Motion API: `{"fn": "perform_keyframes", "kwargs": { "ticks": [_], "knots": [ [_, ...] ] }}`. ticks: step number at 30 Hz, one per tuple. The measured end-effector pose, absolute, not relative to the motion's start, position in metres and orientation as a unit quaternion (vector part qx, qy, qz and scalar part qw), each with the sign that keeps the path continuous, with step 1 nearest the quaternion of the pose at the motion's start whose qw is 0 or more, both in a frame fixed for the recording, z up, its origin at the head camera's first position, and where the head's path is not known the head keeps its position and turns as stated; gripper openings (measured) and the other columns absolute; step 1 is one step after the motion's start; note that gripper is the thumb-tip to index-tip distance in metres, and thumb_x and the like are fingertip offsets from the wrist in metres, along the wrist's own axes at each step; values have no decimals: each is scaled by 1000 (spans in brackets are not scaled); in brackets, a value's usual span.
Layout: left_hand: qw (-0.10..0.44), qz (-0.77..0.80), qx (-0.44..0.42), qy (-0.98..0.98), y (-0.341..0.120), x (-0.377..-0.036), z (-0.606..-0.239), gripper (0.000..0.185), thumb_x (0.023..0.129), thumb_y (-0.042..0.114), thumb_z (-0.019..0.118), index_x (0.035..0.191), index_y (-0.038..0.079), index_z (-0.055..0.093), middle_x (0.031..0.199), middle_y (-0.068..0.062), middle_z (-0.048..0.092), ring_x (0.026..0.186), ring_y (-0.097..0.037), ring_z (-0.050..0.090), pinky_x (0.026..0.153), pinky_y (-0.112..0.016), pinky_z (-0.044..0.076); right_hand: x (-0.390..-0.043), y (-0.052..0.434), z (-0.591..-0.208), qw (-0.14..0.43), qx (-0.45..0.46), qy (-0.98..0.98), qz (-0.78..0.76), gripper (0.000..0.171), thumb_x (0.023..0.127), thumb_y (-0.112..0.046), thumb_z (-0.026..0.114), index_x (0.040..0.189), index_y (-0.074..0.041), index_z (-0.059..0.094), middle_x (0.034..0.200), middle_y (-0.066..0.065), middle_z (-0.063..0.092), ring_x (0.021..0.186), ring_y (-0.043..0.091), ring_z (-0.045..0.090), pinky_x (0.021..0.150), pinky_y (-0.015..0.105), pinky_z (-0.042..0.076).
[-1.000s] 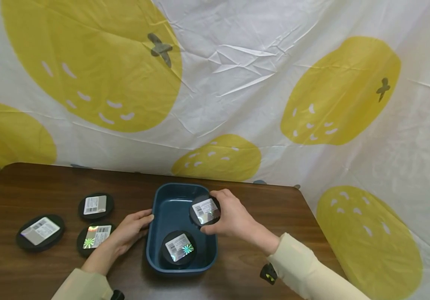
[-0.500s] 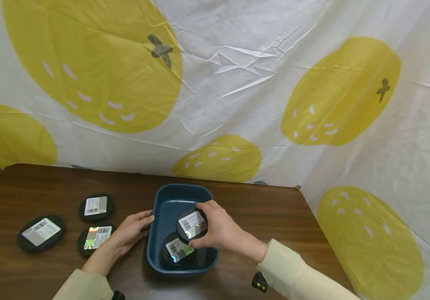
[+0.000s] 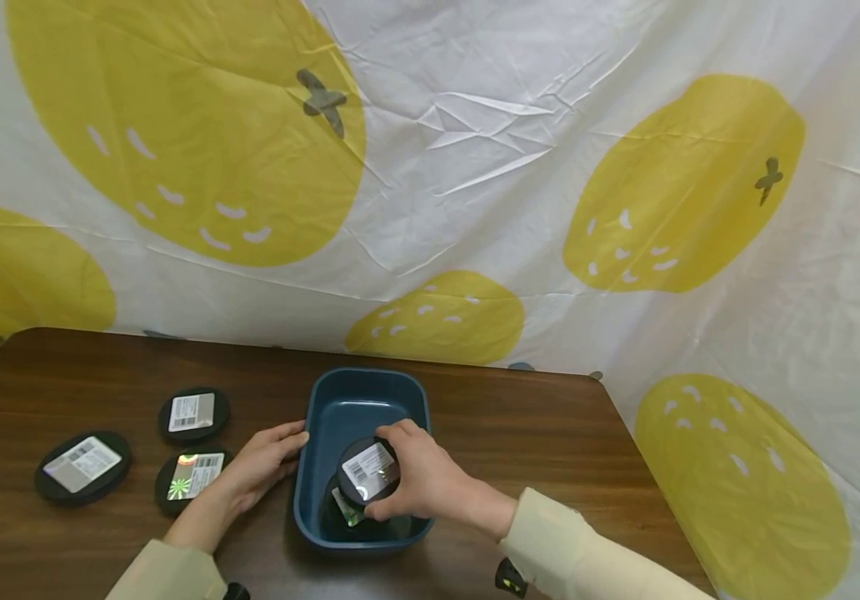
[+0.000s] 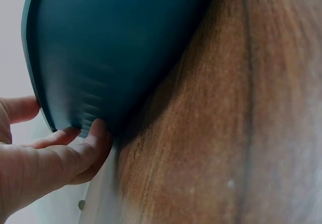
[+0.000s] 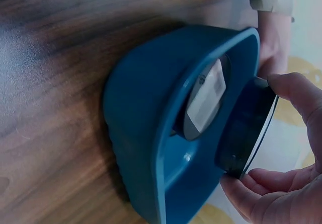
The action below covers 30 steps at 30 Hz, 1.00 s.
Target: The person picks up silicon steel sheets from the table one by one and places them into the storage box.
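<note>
In the head view, my right hand pinches a black disc between thumb and fingers, spread only as wide as the disc, over the near half of the blue tray. Inside the tray lies 1 lower disc, mostly covered from above. My left hand rests against the tray's left side, fingers loosely extended. On the table left of the tray lie 3 labelled discs: a near disc, a far disc and an outer disc. A fruit-print cloth hangs behind the tray. In the left wrist view, my fingertips touch the tray's outside. In the right wrist view, my pinched disc stands at the tray's mouth; whether it touches the lower disc, I cannot tell.
</note>
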<state>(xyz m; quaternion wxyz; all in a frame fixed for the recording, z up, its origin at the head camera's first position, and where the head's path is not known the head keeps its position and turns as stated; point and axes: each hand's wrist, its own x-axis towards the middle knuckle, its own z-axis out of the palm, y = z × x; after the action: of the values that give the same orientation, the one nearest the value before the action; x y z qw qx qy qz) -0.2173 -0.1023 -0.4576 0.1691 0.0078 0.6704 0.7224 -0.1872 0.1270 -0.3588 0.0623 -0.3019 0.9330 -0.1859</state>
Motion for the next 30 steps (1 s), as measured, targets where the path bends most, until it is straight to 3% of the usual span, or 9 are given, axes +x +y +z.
{"fn": "perform_keyframes", "kwargs": {
  "ticks": [30],
  "knots": [
    [173,723,6,669,-104,-218,-458,54,100,16,40,140,-15,23,141,-33,33,125,-36,40,103,-52,33,-185,123,-381,91,-317,928,-175,80,63,-30,86,126,1,50,113,7,52,96,12,48,82,20,45]
  ]
}}
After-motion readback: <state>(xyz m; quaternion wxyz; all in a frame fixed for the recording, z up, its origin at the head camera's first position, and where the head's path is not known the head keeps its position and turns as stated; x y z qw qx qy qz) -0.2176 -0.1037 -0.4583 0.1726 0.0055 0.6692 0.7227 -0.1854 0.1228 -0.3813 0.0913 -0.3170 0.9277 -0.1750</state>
